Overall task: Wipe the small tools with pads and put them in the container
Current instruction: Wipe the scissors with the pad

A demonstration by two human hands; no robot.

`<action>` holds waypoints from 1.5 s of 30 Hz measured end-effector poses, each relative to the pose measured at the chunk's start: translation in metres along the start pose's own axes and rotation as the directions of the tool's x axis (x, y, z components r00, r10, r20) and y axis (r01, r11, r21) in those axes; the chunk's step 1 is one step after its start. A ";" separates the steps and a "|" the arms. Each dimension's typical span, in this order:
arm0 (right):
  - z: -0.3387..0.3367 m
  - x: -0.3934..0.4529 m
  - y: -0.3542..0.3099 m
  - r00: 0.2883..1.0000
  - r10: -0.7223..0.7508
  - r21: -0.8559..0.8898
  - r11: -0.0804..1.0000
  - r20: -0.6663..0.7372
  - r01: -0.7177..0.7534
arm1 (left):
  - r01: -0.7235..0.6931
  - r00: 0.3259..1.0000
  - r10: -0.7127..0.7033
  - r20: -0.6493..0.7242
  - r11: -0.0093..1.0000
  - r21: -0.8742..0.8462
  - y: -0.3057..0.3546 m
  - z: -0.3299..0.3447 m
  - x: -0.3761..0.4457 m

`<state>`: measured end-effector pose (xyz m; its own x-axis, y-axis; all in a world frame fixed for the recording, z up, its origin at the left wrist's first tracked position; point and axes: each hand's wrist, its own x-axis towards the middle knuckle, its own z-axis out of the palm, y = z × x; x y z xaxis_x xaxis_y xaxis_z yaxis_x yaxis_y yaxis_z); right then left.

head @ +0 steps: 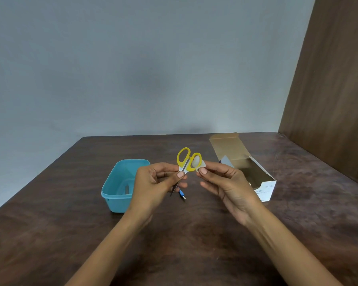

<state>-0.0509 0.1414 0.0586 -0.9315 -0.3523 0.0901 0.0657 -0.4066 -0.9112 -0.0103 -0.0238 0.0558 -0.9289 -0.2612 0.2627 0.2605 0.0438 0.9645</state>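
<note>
While the left hand (155, 180) pinched small scissors (187, 162) at the pivot, glossy yellow oval loops up and thin steel blades pointing down, the right hand (225, 182) pinched a pale, soft pad (201, 165) against one loop. Above a dark, mottled wooden table (194, 234), they hovered between a smooth turquoise plastic container (117, 188) and an open cardboard box (242, 162). A slim blue-handled tool (182, 194) lay beneath.

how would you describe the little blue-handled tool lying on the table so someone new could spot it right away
Start at the dark brown wooden table and find the light blue plastic container on its left half. Just right of it, below the left hand holding the yellow-handled scissors, lies a slim blue-handled tool. It alone lies loose on the tabletop, thin, with a dark pointed tip.
</note>
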 end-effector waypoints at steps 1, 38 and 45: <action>0.000 -0.001 0.000 1.000 -0.016 -0.031 0.999 -0.025 0.015 | -0.003 1.000 0.003 0.008 1.000 0.009 0.000 0.000 0.000; -0.012 0.004 0.002 0.939 -0.345 -0.484 0.822 -0.003 0.301 | -0.297 0.941 0.154 0.302 0.802 0.518 0.005 -0.019 0.004; -0.014 0.005 0.003 0.895 -0.419 -0.663 0.627 0.155 0.409 | -0.273 0.941 0.108 0.320 0.803 0.530 0.004 -0.022 0.005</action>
<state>-0.0605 0.1499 0.0510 -0.8055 -0.2760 0.5244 -0.5765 0.1596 -0.8014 -0.0084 -0.0467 0.0603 -0.9303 0.0677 0.3606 0.3230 0.6176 0.7172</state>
